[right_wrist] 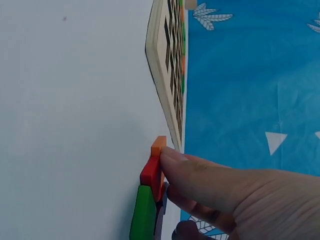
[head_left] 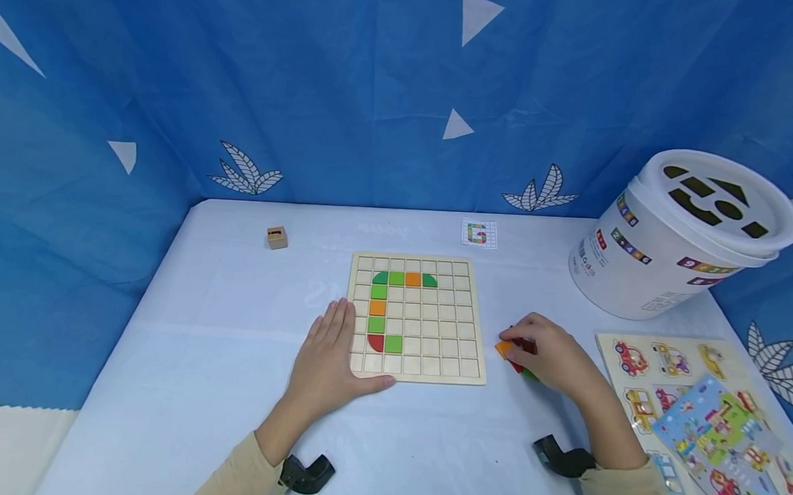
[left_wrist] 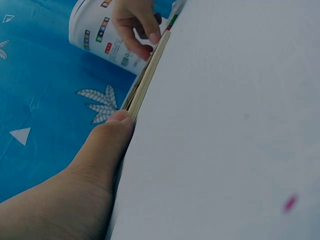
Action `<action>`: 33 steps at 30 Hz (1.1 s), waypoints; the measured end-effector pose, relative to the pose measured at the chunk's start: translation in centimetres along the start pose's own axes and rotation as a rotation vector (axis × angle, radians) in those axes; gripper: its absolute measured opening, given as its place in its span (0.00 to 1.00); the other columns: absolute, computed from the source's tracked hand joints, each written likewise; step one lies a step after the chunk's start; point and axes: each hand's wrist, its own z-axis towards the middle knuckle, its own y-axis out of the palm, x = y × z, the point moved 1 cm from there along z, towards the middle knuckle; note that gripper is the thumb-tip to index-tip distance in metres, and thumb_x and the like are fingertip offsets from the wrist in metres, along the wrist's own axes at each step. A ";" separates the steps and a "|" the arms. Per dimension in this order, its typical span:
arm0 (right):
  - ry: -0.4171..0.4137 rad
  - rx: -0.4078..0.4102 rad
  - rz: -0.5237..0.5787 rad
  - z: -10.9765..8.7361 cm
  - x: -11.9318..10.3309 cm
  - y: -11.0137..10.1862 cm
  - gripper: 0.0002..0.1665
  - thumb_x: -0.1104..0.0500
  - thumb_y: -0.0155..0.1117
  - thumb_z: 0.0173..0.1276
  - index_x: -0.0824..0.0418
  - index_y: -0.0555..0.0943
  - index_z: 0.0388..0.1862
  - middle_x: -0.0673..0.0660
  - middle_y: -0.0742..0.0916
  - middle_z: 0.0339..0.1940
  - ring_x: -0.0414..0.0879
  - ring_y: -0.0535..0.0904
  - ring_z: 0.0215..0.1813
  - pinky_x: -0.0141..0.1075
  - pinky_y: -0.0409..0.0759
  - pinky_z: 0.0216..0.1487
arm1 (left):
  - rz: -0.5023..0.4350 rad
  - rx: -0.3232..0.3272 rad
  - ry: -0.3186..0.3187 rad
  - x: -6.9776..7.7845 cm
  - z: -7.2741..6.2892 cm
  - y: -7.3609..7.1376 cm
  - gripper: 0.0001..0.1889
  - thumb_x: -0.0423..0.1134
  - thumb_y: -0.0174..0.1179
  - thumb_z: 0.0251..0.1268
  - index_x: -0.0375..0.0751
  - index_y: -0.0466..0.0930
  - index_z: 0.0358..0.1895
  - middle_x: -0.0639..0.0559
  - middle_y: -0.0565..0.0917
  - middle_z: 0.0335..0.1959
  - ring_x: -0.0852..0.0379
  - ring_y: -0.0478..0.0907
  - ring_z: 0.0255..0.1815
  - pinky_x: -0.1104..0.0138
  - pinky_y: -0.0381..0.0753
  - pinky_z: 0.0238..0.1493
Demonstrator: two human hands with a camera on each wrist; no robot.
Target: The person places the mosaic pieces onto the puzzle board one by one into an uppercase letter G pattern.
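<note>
A wooden grid board (head_left: 431, 365) lies mid-table, with green, orange and red tiles forming a top row, a left column and a short bottom start. My left hand (head_left: 323, 371) rests along the board's left edge, fingers straight, the thumb (left_wrist: 117, 135) at its near edge. Right of the board, my right hand (head_left: 552, 356) pinches an orange tile (right_wrist: 158, 145) between thumb and fingers. That tile is at a small pile, where a red tile (right_wrist: 150, 172) and a green tile (right_wrist: 143, 212) show; the hand hides part of the pile.
A small pattern card (head_left: 479, 234) with a tile figure lies behind the board. A little wooden block (head_left: 276, 237) sits at the back left. At the right stand a white bucket (head_left: 638, 268) with a slotted lid and a vehicle puzzle board (head_left: 609, 348) under a colourful picture sheet (head_left: 716, 436).
</note>
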 end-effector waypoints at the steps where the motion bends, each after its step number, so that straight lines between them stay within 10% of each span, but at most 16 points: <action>1: 0.000 -0.003 0.009 0.0 0.1 0.0 0.13 0.61 0.72 0.62 0.54 0.88 0.47 0.52 0.84 0.44 0.47 0.78 0.44 0.43 0.82 0.47 | 0.000 0.001 0.001 0.0 0.0 0.0 0.71 0.85 0.55 0.40 0.36 0.42 0.80 0.45 0.45 0.83 0.48 0.41 0.84 0.50 0.48 0.81; 19: -0.004 0.048 0.150 0.5 0.6 0.7 0.12 0.57 0.75 0.61 0.51 0.78 0.37 0.51 0.80 0.29 0.47 0.73 0.31 0.30 0.73 0.26 | 0.006 -0.012 -0.005 0.0 -0.1 -0.2 0.71 0.85 0.55 0.41 0.36 0.42 0.80 0.44 0.46 0.83 0.48 0.40 0.84 0.51 0.47 0.81; 33: -0.081 -0.020 0.284 2.8 -7.3 4.7 0.12 0.51 0.77 0.59 0.46 0.80 0.36 0.45 0.82 0.29 0.44 0.71 0.23 0.30 0.69 0.22 | 0.006 -0.021 -0.012 0.2 0.0 -0.3 0.71 0.85 0.55 0.41 0.36 0.41 0.80 0.45 0.45 0.83 0.49 0.39 0.84 0.52 0.46 0.81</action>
